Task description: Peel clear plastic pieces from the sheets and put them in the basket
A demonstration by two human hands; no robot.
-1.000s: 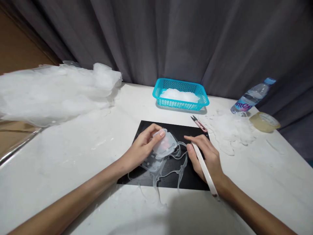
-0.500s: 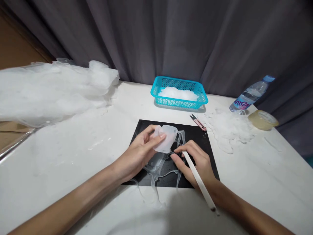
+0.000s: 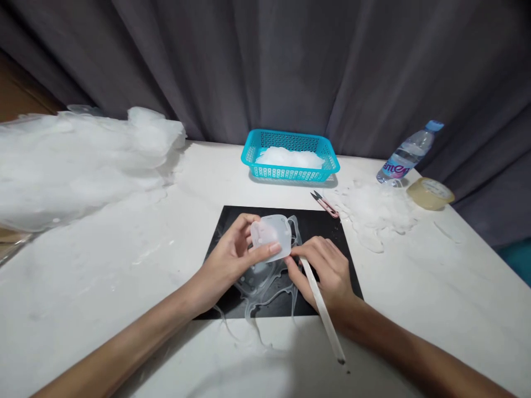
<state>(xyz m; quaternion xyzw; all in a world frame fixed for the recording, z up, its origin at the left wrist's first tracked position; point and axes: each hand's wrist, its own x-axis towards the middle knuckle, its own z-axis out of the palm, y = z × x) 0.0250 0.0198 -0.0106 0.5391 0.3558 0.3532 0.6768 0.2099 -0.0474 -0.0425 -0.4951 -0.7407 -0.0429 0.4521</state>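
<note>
Left fingers (image 3: 262,254) pinch a translucent piece (image 3: 274,231) while right fingers (image 3: 312,250), curled, hold a white stick (image 3: 324,310)

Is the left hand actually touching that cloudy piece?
Touching. The head view shows it: the left hand grips the cloudy piece, its thumb lying across the face.

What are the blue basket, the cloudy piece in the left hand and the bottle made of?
The basket: probably hard plastic, slightly shiny, with a neat pattern of holes.
The cloudy piece: maybe silicone or plastic, smooth and matte; pink shows faintly through.
The bottle: likely plastic, clear and glossy; you can see through it.
</note>
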